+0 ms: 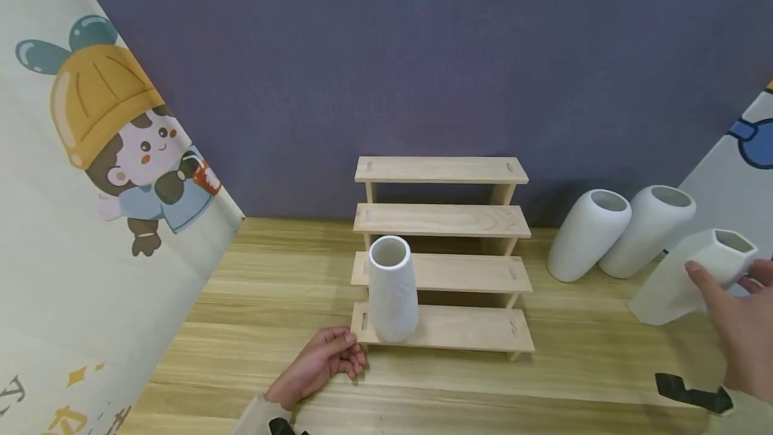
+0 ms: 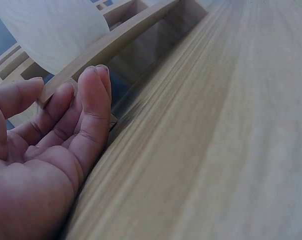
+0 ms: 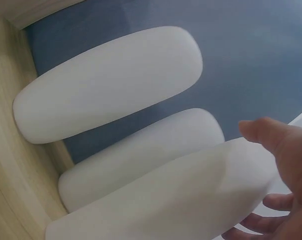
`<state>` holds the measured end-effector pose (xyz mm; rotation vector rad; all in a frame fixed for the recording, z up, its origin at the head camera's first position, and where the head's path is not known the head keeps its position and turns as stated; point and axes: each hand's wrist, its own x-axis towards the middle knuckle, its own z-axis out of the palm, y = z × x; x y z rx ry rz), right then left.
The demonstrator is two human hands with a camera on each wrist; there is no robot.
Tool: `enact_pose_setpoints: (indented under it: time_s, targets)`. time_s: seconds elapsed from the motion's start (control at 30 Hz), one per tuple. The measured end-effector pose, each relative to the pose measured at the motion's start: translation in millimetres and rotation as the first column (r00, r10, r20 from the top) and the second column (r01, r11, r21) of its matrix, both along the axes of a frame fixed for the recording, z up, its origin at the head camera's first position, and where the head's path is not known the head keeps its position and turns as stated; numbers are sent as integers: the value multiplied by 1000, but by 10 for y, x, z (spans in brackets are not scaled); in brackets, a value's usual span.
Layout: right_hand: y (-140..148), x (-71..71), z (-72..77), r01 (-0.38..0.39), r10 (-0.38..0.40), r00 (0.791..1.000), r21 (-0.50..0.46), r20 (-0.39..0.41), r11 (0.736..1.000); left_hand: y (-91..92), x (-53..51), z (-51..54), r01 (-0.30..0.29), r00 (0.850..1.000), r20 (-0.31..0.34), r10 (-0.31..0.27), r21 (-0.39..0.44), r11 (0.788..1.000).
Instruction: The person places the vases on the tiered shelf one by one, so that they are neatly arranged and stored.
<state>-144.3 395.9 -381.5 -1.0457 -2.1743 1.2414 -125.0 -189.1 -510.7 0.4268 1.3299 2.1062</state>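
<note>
A white patterned vase stands upright on the lowest step of a four-tier wooden display rack, toward its left end. My left hand pinches the front left corner of that lowest step; in the left wrist view the thumb lies against the board's edge, with curled fingers below it. At the far right, my right hand is around the upper part of a white angular vase, thumb on one side and fingers on the other. The right wrist view shows the thumb extended near the vase's top.
Two smooth white rounded vases stand close together on the wooden table, right of the rack. A dark blue wall rises behind it. A cartoon-printed white panel borders the left side, and another printed panel the right.
</note>
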Motion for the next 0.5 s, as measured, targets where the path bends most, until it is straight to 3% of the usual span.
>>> enact_pose_setpoints:
  time_s: [0.17, 0.5]
  targets:
    - [54, -46, -63, -44, 44, 997, 2, 57, 999, -2, 1, 8, 5, 1000, 8, -5, 4, 1000]
    - [77, -188, -183, -21, 21, 1000, 64, -6, 998, -4, -3, 29, -3, 1000, 24, 4, -24, 1000]
